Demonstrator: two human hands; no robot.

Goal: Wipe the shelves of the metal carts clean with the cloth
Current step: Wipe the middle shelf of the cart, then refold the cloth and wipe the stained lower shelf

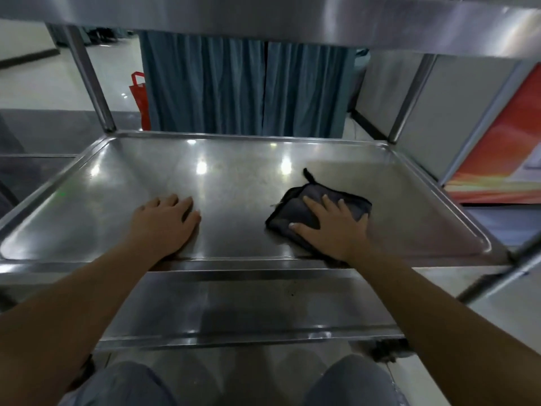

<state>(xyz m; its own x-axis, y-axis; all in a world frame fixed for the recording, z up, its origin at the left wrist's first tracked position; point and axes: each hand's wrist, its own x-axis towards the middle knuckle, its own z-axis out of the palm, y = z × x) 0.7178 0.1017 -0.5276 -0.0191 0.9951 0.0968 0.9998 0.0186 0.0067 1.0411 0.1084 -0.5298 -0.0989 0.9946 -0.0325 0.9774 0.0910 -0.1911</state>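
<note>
Blue pleated curtains [243, 83] hang behind the metal cart [87, 74], with a red bag [140, 98] at their left edge and an orange-red panel [503, 159] off to the right. Between the cart's round posts sits its middle shelf [234, 177], a brushed steel tray with a raised rim and rounded corners, glossy with ceiling-light reflections.

On the right half of that shelf lies the cloth [295, 212], dark grey, folded into a rough square that sits cornerwise, one corner toward the near rim. A thin loop or tag, hard to make out, sticks up from its far corner toward the curtains. The right hand [330, 227] lies flat on top of the cloth, fingers straight and spread, covering its near right part.

The left hand [164, 224] rests palm down on the bare steel left of the cloth, well apart from it, fingers together and relaxed.

A lower shelf [248, 312] shows beneath the forearms.
</note>
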